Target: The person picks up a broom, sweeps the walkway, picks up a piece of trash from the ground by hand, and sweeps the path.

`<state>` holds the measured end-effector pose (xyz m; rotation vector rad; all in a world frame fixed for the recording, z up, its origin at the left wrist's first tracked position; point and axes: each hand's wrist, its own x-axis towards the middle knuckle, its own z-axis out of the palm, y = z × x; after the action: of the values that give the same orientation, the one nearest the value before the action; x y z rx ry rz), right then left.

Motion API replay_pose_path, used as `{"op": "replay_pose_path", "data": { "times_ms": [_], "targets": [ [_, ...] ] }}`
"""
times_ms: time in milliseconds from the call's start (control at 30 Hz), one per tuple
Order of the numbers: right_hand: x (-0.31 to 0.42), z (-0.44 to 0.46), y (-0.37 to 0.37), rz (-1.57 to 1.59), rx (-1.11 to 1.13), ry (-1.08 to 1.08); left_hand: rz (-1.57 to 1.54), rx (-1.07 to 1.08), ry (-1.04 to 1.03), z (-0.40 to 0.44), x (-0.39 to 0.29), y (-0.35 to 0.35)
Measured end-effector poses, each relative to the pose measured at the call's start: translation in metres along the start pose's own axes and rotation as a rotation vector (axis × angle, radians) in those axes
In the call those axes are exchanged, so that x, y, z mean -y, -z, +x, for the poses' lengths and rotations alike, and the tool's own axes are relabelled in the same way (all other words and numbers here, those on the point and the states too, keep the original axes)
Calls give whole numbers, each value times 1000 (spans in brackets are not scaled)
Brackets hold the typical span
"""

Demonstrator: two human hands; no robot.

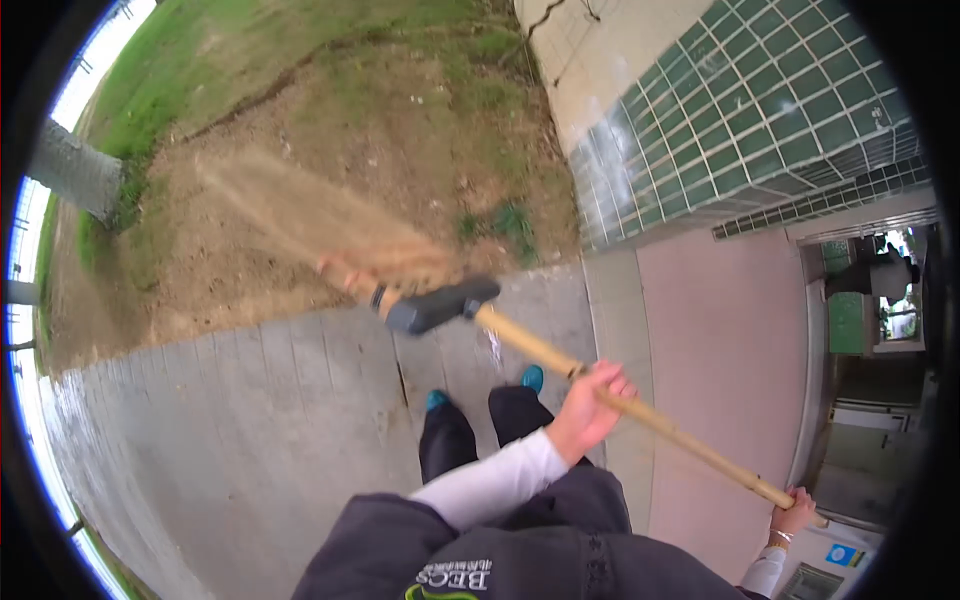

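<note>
The left hand [597,403] is wrapped around the light wooden pole of a long broom [535,345], gripping it partway along, while the right hand [795,513] clasps the same pole near its end, with a bracelet [779,538] at the wrist just below. Between the two hands the pole runs straight and slanting; past the left hand, on the side away from the right one, it leads to a dark grey block [440,305], beyond which a brown fan of bristles [320,215] spreads out, farthest from both hands. The fan is blurred, and whether it touches the ground cannot be told. Just beyond and to the left of the left hand are two teal shoes [533,378] on grey paving [270,420], which stretches well out to that hand's left. Farther ahead of the left hand lies bare brown earth [390,140] with patches of grass [165,75], and a tree trunk [78,172] stands far to its left. Ahead and to the right of the left hand is a green tiled wall [730,110]; a pinkish floor [720,350] lies beneath the pole between the hands, and a blue sign [845,554] shows near the right hand.
</note>
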<state>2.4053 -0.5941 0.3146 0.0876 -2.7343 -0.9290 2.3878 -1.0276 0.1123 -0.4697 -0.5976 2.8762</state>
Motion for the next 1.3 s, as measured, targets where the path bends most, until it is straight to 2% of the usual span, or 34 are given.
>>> {"op": "replay_pose_path", "data": {
  "times_ms": [67,100,133,200,267,367,400,433,500,567,600,667,700,733,767,800,833,867,900,933,967,1067,1100,1167,1233,1267,1300],
  "targets": [
    [-31,-9,4,-5,-83,-130,8,47,73,36,28,-11],
    [-65,-16,-4,-39,-78,-132,11,78,106,52,45,-11],
    [-78,-19,-3,-100,-130,-132,16,81,95,68,63,-7],
    [-96,-19,-10,-135,-211,-177,5,45,213,110,79,7],
    [-80,-13,-18,-97,-104,-162,-53,-139,149,140,84,36],
    [-61,1,-55,-216,-34,-136,-113,-210,4,157,88,135],
    [-66,-4,-82,-76,-67,-4,-166,-278,-10,142,97,156],
    [-78,-17,-106,57,-71,136,-145,-393,-26,129,112,177],
    [-115,-35,-154,76,211,99,-163,-582,-24,96,159,204],
    [-152,-44,-186,54,265,121,-124,-785,-39,80,207,218],
    [-172,-49,-196,57,261,126,-138,-818,-27,75,235,216],
    [-230,-52,-213,35,235,124,-121,-812,57,69,287,205],
    [-259,-53,-217,28,177,111,-110,-696,121,70,312,205],
    [-289,-54,-208,-53,328,28,-127,-670,202,77,336,196],
    [-345,-70,-223,-64,239,74,-146,-638,282,85,360,183],
    [-346,-65,-186,-95,203,6,-142,-562,322,93,386,170],
    [-399,-82,-195,-81,-12,-6,-137,-483,362,101,408,156],
    [-395,-68,-134,-400,257,4,-108,-310,378,109,426,145],
    [-426,-76,-118,-465,212,78,-79,-139,390,115,441,136],
    [-470,-96,-118,-358,155,-46,-126,-99,404,121,453,130],
    [-426,-82,-76,-364,276,-250,-171,-58,418,127,457,127],
    [-371,-68,-29,-435,206,-196,-192,-73,374,127,441,145],
    [-345,-61,-20,-461,178,-103,-214,-145,344,119,432,166],
    [-296,-31,-7,-479,235,214,-250,-277,245,90,410,222],
    [-327,-32,-70,-321,193,283,-251,-403,88,36,381,271],
    [-325,-28,-99,-274,126,463,-230,-469,6,5,364,289],
    [-274,-29,-103,-125,-16,635,-256,-569,-104,-25,344,303]
  ]
}}
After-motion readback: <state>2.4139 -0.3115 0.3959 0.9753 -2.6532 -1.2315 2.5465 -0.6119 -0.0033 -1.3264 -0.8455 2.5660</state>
